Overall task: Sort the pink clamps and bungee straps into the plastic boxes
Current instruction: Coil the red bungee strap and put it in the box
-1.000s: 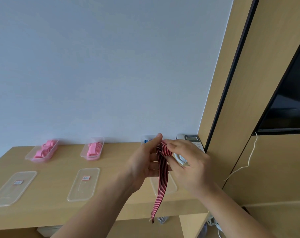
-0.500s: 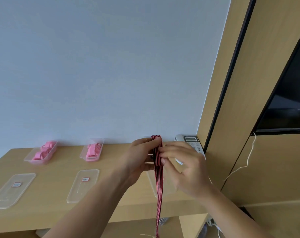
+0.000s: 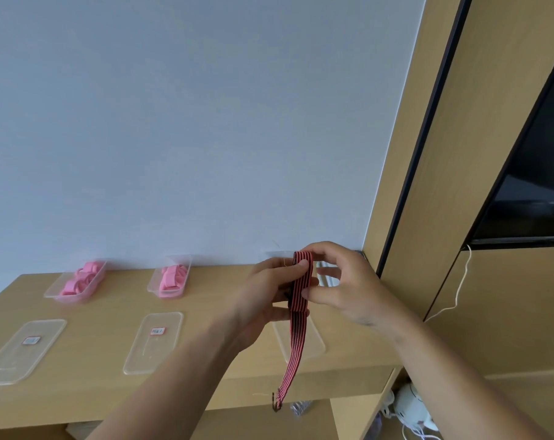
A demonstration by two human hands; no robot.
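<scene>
Red-and-black striped flat bungee strap held centre-right of frame, folded loop pinched by left hand and right hand fingers; tail hanging. Folding judged underway; next, tail gathered, bundle lowered into clear plastic box behind.

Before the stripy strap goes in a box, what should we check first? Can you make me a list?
1. Strap held firmly: ok. The left hand and right hand both grip the folded top of the bungee strap.
2. Strap fully folded: not ok. A long tail hangs down, with its hook at the bottom.
3. Right box has room: cannot tell. The hands hide most of it.
4. Lid out of the way: ok. A clear lid lies flat on the table in front.
5. Wrong boxes spotted: ok. The left box and middle box hold pink clamps.
</scene>
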